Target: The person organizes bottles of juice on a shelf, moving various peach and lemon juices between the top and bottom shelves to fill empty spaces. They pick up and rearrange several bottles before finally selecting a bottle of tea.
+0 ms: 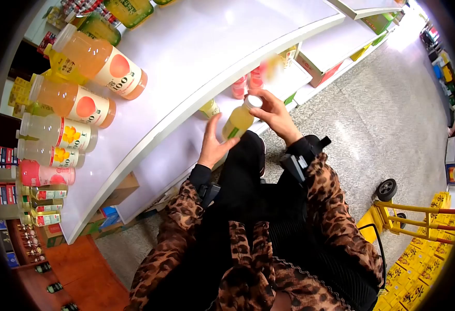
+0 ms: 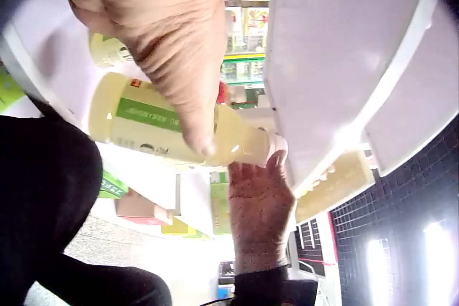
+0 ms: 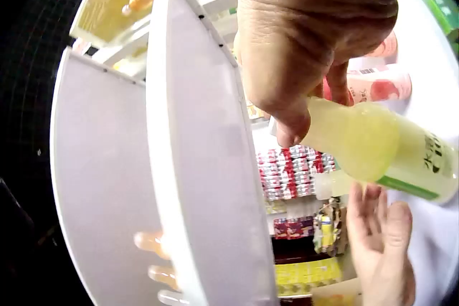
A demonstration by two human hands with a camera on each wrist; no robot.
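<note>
From the head view, I see the right hand [image 1: 277,118] pinching the pale yellow bottle [image 1: 239,122] at its capped neck, above a lower shelf [image 1: 157,147]; the left hand [image 1: 215,148] is open beside its body. Drinks stand along the white upper shelf [image 1: 186,59] at left; speckled floor [image 1: 323,111] and a yellow cart [image 1: 388,220] lie right.

The left wrist view shows the bottle tilted, its label green-banded.

In the right wrist view, pink-labelled bottles [image 3: 380,85] sit near it.

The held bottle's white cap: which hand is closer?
The right hand: its fingers touch the white cap, while the left hand is near the base of the bottle.
</note>
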